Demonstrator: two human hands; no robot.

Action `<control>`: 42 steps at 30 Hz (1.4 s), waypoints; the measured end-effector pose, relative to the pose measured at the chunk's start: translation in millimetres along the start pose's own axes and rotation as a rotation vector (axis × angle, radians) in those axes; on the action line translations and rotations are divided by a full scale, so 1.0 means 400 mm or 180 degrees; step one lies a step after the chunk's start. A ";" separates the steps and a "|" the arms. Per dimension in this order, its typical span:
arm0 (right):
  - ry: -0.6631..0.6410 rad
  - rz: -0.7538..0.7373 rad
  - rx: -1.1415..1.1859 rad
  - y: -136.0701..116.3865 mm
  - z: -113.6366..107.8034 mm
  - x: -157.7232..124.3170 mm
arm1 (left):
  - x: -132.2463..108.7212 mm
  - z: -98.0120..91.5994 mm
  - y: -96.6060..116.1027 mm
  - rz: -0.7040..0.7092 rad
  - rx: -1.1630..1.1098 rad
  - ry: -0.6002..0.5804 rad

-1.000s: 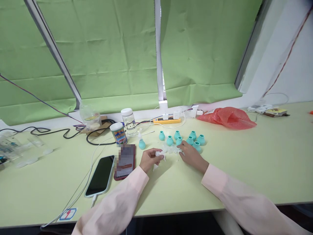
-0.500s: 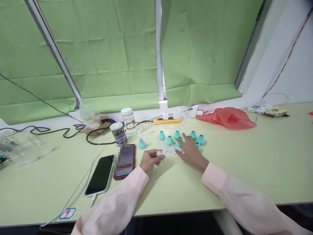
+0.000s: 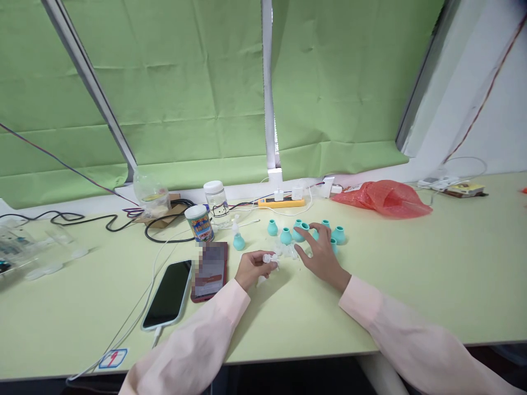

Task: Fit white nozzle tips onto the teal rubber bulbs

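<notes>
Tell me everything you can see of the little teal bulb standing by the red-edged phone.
The teal bulb has a squat, rounded body and a smooth look, perhaps rubber or soft plastic. It stands upright on the table, a whitish translucent tip rising from its top. It sits apart, right of the red-edged phone, beyond the left hand; no hand touches it.

The left hand (image 3: 251, 269) pinches between thumb and fingers, its thumb aimed toward the right hand (image 3: 323, 257). The right hand arches with thumb and forefinger parted, its fingertips farther forward than the left's. Left arm (image 3: 197, 340) and right arm (image 3: 411, 334) slant inward, the hands near but apart.
</notes>
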State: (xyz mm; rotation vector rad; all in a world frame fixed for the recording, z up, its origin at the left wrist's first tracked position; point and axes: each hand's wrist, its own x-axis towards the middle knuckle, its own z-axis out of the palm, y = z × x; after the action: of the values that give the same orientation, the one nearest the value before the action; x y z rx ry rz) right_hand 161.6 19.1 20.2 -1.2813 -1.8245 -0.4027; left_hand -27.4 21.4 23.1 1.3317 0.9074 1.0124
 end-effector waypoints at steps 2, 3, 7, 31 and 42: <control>0.0235 -0.0069 0.0433 -0.020 -0.007 -0.008 | -0.001 0.000 0.000 0.0063 0.0026 -0.0014; 0.0291 -0.0105 0.0642 -0.030 -0.010 -0.014 | -0.001 0.000 0.001 0.0102 0.0059 -0.0012; 0.0014 -0.0303 0.1218 -0.063 -0.013 -0.038 | -0.004 -0.002 0.006 0.0367 0.0281 0.0149; -0.0610 -0.0807 0.1871 -0.052 -0.012 -0.037 | -0.016 0.004 0.014 -0.0064 -0.0368 -0.0703; -0.1054 -0.0705 0.1957 -0.067 -0.029 -0.045 | -0.014 -0.006 0.018 -0.0111 -0.0489 -0.0557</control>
State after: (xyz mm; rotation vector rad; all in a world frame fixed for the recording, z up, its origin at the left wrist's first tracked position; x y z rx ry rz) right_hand 145.1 -11.0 18.2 -0.7484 -2.1445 0.2661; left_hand -31.9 16.8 29.7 1.2495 0.7047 0.9049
